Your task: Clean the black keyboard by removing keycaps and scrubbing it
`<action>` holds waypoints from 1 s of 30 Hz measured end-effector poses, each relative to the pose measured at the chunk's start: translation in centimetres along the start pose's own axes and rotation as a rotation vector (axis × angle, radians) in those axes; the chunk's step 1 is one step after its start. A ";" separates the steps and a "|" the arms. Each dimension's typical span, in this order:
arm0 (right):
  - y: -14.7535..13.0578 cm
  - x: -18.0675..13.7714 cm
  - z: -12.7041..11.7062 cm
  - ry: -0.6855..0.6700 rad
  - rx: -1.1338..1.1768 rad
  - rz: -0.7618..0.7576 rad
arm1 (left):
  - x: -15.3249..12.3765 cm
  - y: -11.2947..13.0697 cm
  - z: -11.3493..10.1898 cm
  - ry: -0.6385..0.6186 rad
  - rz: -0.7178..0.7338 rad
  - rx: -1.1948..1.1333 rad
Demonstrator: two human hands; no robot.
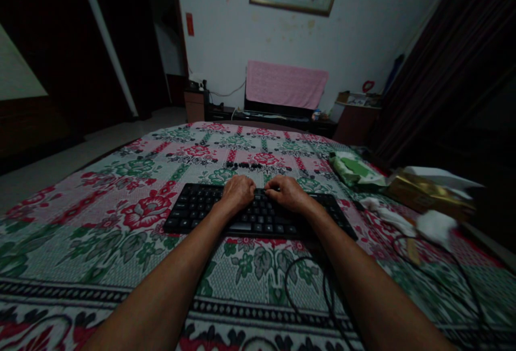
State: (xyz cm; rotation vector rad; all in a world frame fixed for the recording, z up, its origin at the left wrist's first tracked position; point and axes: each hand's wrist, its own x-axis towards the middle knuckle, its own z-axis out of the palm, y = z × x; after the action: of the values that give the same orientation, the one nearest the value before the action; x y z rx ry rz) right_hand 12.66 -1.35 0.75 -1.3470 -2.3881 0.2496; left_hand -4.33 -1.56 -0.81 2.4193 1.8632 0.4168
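A black keyboard (258,226) lies flat on a floral bedspread (141,265) in front of me. My left hand (239,191) rests over its far edge, a little left of the middle, with the fingers curled closed. Close by on the right, my right hand (287,192) is also closed over the far rows, thumb and forefinger drawn together. A small gap separates the two hands. Whatever the fingertips hold, if anything, is hidden or too small to make out. Beyond the hands, several small black pieces (244,165) sit in a row on the cover.
At the right lie a green-and-white packet (357,171), a gold box (429,195) and crumpled white tissue (437,226). A black cable (287,281) loops beside my right forearm. By the far wall, a pink towel (286,83) hangs over a dark screen.
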 end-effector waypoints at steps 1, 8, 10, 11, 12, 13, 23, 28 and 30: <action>0.0 0.0 0.0 0.007 -0.010 -0.003 | 0.0 0.1 0.0 0.019 0.002 0.011; -0.6 -0.1 0.0 0.033 -0.089 -0.032 | 0.0 0.0 0.2 0.045 0.013 0.037; -0.8 -0.2 0.0 0.039 -0.113 -0.055 | 0.1 -0.1 0.3 0.035 0.013 0.035; -0.8 -0.2 0.0 0.046 -0.116 -0.060 | 0.1 -0.1 0.3 0.033 0.016 0.034; -0.8 -0.1 -0.1 0.055 -0.105 -0.059 | 0.1 -0.1 0.2 0.032 0.019 0.032; -0.7 -0.1 -0.1 0.067 -0.081 -0.053 | 0.0 -0.1 0.2 0.033 0.022 0.030; 0.7 0.1 0.3 0.092 0.030 -0.065 | 0.0 0.0 0.0 0.023 -0.003 0.011; 0.2 0.1 0.3 0.072 -0.032 -0.081 | -0.1 0.0 -0.1 0.005 -0.012 -0.001; 0.0 0.0 0.3 0.071 -0.035 -0.077 | -0.1 0.1 -0.1 0.001 -0.015 0.001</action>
State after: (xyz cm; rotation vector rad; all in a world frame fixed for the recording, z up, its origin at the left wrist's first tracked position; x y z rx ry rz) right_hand 12.57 -1.33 0.49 -1.2541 -2.3897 0.1373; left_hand -4.33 -1.73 -0.73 2.4047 1.8814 0.4158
